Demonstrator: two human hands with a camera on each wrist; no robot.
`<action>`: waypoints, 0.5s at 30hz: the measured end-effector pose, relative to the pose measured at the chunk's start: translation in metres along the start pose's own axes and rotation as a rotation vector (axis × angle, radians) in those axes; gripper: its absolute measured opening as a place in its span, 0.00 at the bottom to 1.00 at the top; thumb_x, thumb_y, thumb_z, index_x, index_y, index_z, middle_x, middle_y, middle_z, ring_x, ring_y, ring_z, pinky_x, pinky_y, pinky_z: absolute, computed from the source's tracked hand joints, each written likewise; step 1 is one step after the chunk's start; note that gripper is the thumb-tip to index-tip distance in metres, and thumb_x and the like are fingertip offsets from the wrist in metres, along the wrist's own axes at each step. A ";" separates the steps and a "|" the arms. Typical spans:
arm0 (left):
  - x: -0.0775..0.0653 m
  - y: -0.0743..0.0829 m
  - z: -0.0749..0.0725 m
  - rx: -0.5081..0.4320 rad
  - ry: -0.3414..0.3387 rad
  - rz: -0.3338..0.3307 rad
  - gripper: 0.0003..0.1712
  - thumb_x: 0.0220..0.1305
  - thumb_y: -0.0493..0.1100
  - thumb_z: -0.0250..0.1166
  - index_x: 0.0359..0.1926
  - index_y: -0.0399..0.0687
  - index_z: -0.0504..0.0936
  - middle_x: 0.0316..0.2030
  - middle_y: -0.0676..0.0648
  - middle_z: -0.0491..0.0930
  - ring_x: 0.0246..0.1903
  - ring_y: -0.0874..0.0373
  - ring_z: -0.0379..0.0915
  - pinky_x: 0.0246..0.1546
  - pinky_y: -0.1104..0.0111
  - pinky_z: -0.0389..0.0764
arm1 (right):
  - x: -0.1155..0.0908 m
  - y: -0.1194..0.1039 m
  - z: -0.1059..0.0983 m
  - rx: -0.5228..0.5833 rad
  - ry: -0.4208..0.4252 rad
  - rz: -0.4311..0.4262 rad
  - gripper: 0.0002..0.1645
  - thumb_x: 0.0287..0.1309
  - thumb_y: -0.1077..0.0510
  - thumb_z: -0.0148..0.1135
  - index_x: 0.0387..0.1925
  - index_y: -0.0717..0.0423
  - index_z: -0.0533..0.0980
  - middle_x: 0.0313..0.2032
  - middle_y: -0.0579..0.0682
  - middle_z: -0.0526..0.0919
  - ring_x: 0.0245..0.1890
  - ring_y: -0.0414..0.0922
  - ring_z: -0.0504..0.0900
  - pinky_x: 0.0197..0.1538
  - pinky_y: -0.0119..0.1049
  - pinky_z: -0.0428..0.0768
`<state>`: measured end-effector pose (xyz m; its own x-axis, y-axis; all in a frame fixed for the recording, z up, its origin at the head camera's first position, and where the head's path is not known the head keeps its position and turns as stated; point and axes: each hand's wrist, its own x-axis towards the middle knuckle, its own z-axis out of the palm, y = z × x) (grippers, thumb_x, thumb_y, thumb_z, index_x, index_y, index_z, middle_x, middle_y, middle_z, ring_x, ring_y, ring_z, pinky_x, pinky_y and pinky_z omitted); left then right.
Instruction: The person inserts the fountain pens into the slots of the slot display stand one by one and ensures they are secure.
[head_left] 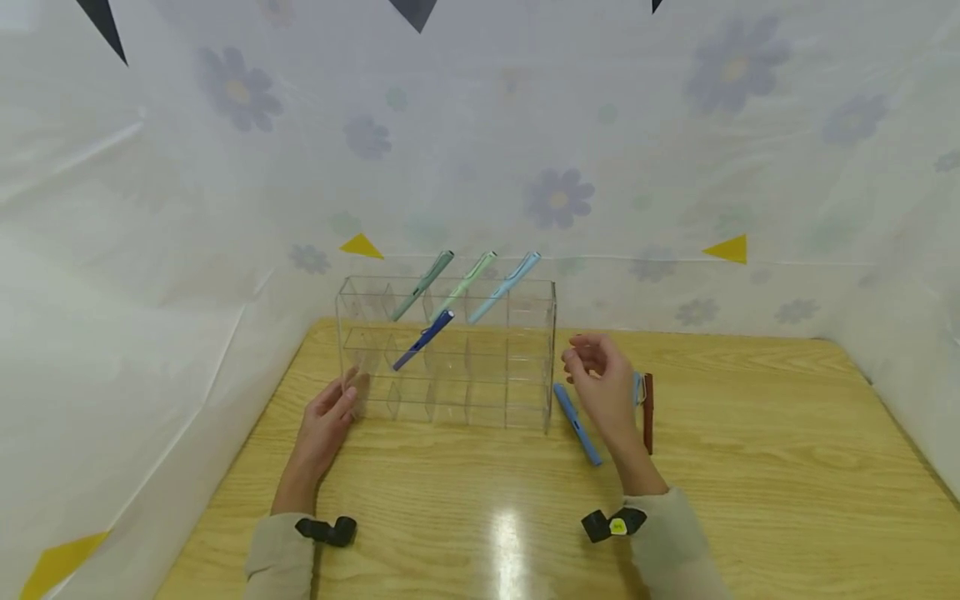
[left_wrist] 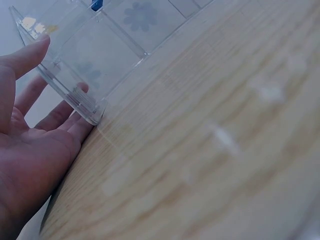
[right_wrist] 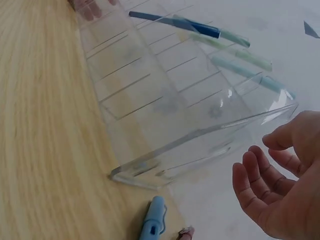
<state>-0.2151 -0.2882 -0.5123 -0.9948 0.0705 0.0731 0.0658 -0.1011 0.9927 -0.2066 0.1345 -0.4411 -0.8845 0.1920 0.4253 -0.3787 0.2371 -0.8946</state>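
A clear acrylic pen rack [head_left: 450, 421] with rows of small compartments stands on the table. My left hand [head_left: 326, 421] grips its left edge, the thumb in front and the fingers seen through the side wall [left_wrist: 75, 97]. Dark green [head_left: 423, 285], pale green [head_left: 463, 285] and light blue [head_left: 506, 286] pens slant in the top row. One row lower, a dark blue pen [head_left: 423, 340] leans the same way. Beside the rack's right end, my right hand [head_left: 603, 379] hovers with loosely bent fingers and nothing in them.
On the wooden table [head_left: 750, 467] near the right hand lie a blue pen [head_left: 577, 425], a reddish-brown pen [head_left: 648, 417] and a light blue one [head_left: 638, 388] partly hidden by that hand. A flowered white sheet [head_left: 480, 150] hangs behind and along both sides.
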 end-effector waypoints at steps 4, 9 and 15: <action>0.000 0.000 0.000 0.008 0.003 -0.003 0.32 0.82 0.44 0.52 0.78 0.35 0.57 0.79 0.37 0.51 0.73 0.54 0.52 0.56 0.70 0.69 | -0.005 0.019 -0.002 -0.138 -0.073 0.078 0.12 0.67 0.65 0.66 0.50 0.63 0.79 0.38 0.60 0.86 0.33 0.45 0.84 0.35 0.27 0.80; -0.001 -0.001 0.000 -0.006 -0.007 -0.001 0.32 0.82 0.43 0.52 0.78 0.35 0.57 0.80 0.40 0.52 0.75 0.51 0.49 0.57 0.69 0.69 | -0.011 0.035 -0.003 -0.277 -0.158 0.175 0.18 0.66 0.62 0.68 0.55 0.62 0.77 0.40 0.57 0.85 0.38 0.51 0.84 0.42 0.37 0.81; 0.000 -0.002 -0.001 -0.019 -0.015 0.005 0.32 0.82 0.43 0.52 0.78 0.35 0.57 0.80 0.40 0.51 0.77 0.47 0.45 0.60 0.71 0.68 | -0.014 0.041 -0.004 -0.389 -0.239 0.229 0.19 0.65 0.60 0.68 0.55 0.62 0.77 0.40 0.56 0.85 0.39 0.52 0.84 0.42 0.48 0.82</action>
<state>-0.2157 -0.2894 -0.5143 -0.9932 0.0849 0.0794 0.0688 -0.1204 0.9903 -0.2088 0.1455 -0.4825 -0.9878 0.0682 0.1403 -0.0786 0.5598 -0.8249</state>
